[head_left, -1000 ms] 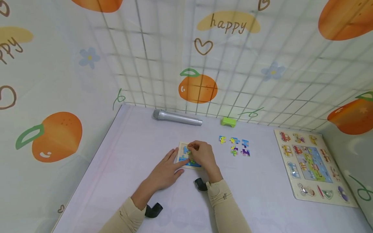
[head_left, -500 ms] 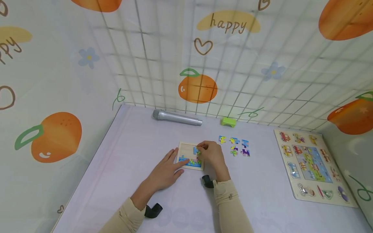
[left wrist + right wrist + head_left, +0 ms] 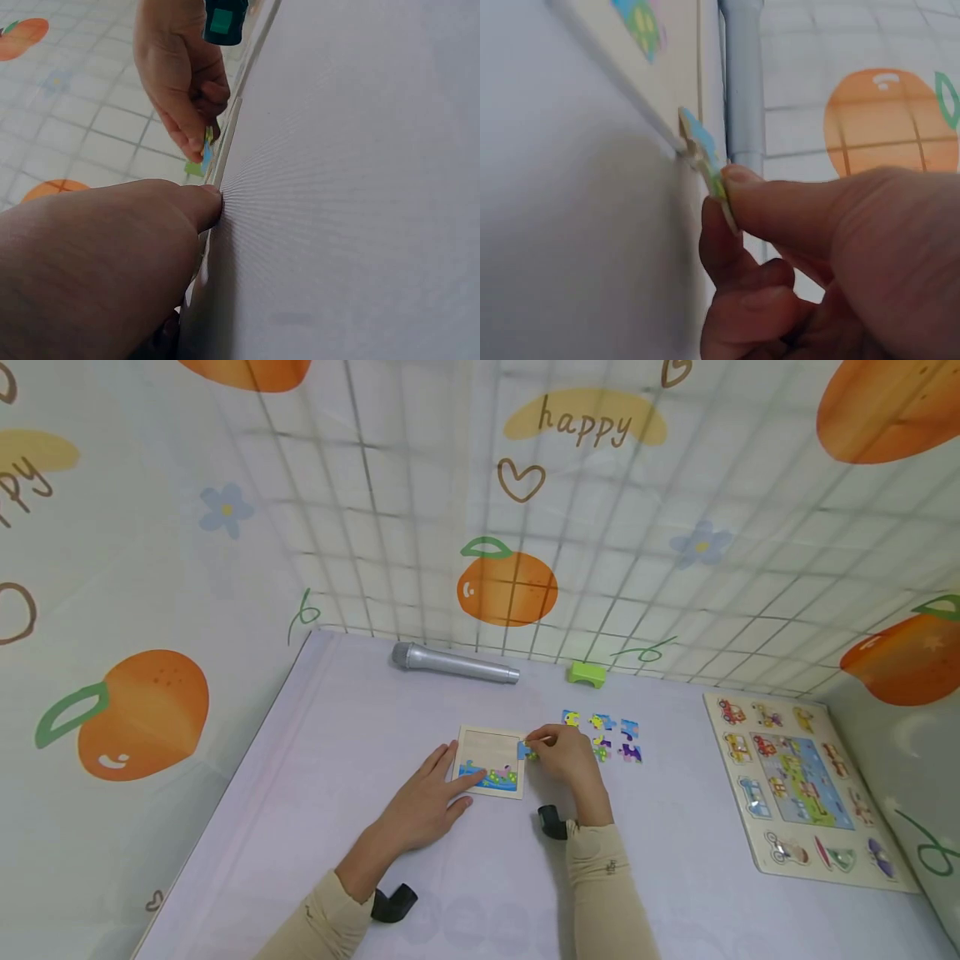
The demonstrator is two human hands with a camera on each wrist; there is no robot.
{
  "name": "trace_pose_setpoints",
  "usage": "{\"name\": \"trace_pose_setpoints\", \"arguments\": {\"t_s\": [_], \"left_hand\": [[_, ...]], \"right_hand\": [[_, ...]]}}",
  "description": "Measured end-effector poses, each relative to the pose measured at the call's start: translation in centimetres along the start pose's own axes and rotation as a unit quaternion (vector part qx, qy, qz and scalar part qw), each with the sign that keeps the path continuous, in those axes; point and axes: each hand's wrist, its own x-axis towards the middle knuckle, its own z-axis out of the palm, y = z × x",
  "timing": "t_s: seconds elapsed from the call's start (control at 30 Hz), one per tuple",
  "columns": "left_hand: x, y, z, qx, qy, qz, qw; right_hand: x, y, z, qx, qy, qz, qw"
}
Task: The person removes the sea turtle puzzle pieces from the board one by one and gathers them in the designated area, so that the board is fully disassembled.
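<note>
The head view is showing the full layout: a wooden puzzle tray (image 3: 487,743) is lying on the white tabletop (image 3: 675,835), with printed fitted pieces (image 3: 501,779) filling its near part and bare wood showing behind. The right wrist view is revealing what the head view is mostly hiding: the puzzle piece (image 3: 699,136) is tilting, exposing its thin edge and its blue and yellow-green face. The left wrist view is looking low along the tabletop.

In the head view the piece is overlapping the tray's right rim; contact cannot be told. Five loose pieces (image 3: 602,722) are lying just beyond the right hand (image 3: 568,758). Bare tabletop is separating the tray from the microphone (image 3: 457,662) and, more widely, the loose pieces from the picture board (image 3: 756,839). A green block (image 3: 587,674) is standing near the back edge.

The right hand is pinching the piece, thumb on the printed face, a finger behind. The left hand (image 3: 422,800) is lying with fingers extended, its index finger reaching over the tray's near-left corner.
</note>
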Motion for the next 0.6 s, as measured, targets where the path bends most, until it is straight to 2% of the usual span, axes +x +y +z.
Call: {"name": "trace_pose_setpoints", "arguments": {"t_s": [0.3, 0.6], "left_hand": [[-0.2, 0.1, 0.0, -0.005, 0.004, 0.001, 1.0000], [-0.1, 0.1, -0.1, -0.003, 0.002, 0.002, 1.0000]], "right_hand": [[0.2, 1.4, -1.0, -0.008, 0.014, 0.023, 0.9996], [0.2, 2.3, -2.1, -0.009, 0.058, 0.035, 0.9976]]}}
